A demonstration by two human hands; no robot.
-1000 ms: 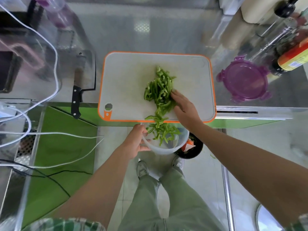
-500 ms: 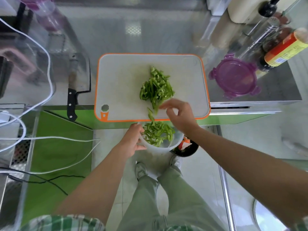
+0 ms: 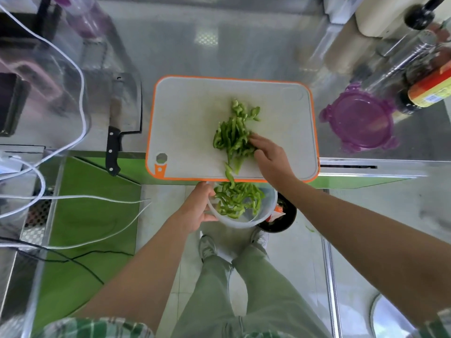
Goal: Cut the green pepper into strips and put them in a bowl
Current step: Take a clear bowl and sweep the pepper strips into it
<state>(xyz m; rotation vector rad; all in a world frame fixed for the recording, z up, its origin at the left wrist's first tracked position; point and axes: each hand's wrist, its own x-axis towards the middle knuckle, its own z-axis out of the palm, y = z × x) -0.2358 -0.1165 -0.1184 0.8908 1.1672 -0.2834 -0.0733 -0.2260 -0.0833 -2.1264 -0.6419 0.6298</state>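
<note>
Pepper strips (image 3: 233,137) touch open, flat right hand (image 3: 268,157); left hand (image 3: 197,208) grips bowl (image 3: 266,213).

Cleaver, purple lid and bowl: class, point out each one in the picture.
cleaver (image 3: 112,152), head view, on its black handle.
purple lid (image 3: 357,120), head view, centre of its top.
bowl (image 3: 268,203), head view, its right wall.

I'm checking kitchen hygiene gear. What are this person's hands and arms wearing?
The left hand and right hand are ungloved, with no watch or rings visible. Left forearm and right forearm are uncovered; a green-and-white checked sleeve shows only near the left shoulder.
</note>
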